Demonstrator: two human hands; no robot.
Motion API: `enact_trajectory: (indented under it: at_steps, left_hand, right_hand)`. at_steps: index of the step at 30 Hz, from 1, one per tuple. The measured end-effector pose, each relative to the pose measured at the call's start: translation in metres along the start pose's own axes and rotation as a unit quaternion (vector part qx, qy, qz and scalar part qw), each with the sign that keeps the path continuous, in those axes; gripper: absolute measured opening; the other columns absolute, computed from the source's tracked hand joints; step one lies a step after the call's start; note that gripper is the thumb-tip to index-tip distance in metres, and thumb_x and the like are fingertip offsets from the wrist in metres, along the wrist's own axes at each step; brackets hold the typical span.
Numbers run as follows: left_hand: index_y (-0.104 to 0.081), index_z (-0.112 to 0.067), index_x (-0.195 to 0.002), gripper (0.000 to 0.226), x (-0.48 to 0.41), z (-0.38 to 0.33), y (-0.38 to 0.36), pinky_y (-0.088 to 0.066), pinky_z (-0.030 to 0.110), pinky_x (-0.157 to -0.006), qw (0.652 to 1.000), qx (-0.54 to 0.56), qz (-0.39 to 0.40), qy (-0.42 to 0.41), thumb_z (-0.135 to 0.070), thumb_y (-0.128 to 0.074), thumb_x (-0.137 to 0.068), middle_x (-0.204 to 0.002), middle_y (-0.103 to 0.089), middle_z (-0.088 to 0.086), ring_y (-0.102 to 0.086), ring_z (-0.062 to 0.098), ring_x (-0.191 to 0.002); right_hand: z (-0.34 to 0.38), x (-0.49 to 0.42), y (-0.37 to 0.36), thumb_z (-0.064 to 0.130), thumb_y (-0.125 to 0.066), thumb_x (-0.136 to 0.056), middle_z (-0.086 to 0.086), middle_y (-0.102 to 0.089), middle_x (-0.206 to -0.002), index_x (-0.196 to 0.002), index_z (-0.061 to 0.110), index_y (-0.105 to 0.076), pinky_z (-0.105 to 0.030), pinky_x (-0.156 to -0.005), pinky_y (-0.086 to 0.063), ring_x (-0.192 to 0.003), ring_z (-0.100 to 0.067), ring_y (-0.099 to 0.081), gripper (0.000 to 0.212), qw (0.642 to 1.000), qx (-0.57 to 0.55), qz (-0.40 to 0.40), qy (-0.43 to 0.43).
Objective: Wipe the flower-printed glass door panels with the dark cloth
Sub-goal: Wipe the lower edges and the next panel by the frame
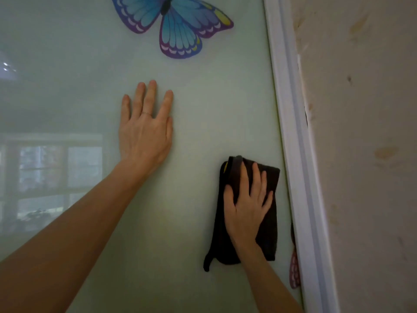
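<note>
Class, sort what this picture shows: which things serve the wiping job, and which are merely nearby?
Job: dark cloth, right hand pressing it, glass panel, left hand flat on the panel.
Nearby: butterfly print, white frame, stained wall.

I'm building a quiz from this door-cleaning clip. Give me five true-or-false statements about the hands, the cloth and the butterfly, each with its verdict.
1. The right hand presses the dark cloth against the glass panel. True.
2. The left hand holds a spray bottle. False: it lies flat on the glass with straight fingers and holds nothing.
3. The blue butterfly print sits higher on the glass than both hands. True.
4. The cloth is to the left of the left hand. False: it is to the right of it, close to the white frame.
5. The cloth covers the butterfly print. False: the cloth is well below it, and the two do not touch.
</note>
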State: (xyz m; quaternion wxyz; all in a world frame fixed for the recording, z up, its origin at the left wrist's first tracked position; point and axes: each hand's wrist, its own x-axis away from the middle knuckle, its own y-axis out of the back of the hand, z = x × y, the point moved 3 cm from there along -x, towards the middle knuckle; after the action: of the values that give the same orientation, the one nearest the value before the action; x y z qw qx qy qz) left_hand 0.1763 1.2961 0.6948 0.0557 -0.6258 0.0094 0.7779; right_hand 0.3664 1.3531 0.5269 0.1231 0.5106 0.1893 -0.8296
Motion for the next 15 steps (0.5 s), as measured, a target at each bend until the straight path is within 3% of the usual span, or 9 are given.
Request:
enact_trajectory:
  at_steps: [5,10,15]
  left_hand:
    - [-0.031,-0.017,-0.157,0.055,0.003,0.001,0.000,-0.007,0.054,-0.122,1.000,-0.002,0.013,-0.001,-0.029,-0.033,-0.104,-0.165,-0.019,0.020,-0.014,0.039,-0.153]
    - [-0.025,-0.018,-0.159,0.055,0.004,-0.001,0.001,-0.004,0.054,-0.124,1.000,-0.013,0.026,0.002,-0.030,-0.032,-0.106,-0.166,-0.014,0.019,-0.009,0.038,-0.154]
    - [-0.022,-0.018,-0.160,0.055,0.004,0.000,0.001,-0.002,0.053,-0.124,0.999,-0.019,0.031,0.003,-0.031,-0.031,-0.107,-0.167,-0.010,0.018,-0.005,0.036,-0.154]
  right_hand:
    - [-0.009,-0.003,0.000,0.042,-0.043,-0.096,-0.008,-0.037,-0.161,-0.154,0.022,-0.041,-0.063,-0.118,-0.019,-0.151,-0.030,-0.027,0.061,0.998,0.022,0.014,0.059]
    - [-0.013,-0.018,0.002,0.044,-0.037,-0.095,-0.006,-0.032,-0.164,-0.156,0.023,-0.038,-0.063,-0.120,-0.016,-0.153,-0.028,-0.022,0.064,0.999,0.004,0.015,-0.029]
    - [-0.022,0.021,0.010,0.038,-0.047,-0.096,-0.009,-0.037,-0.161,-0.153,0.019,-0.043,-0.058,-0.121,-0.016,-0.152,-0.030,-0.026,0.060,0.992,0.004,0.042,0.120]
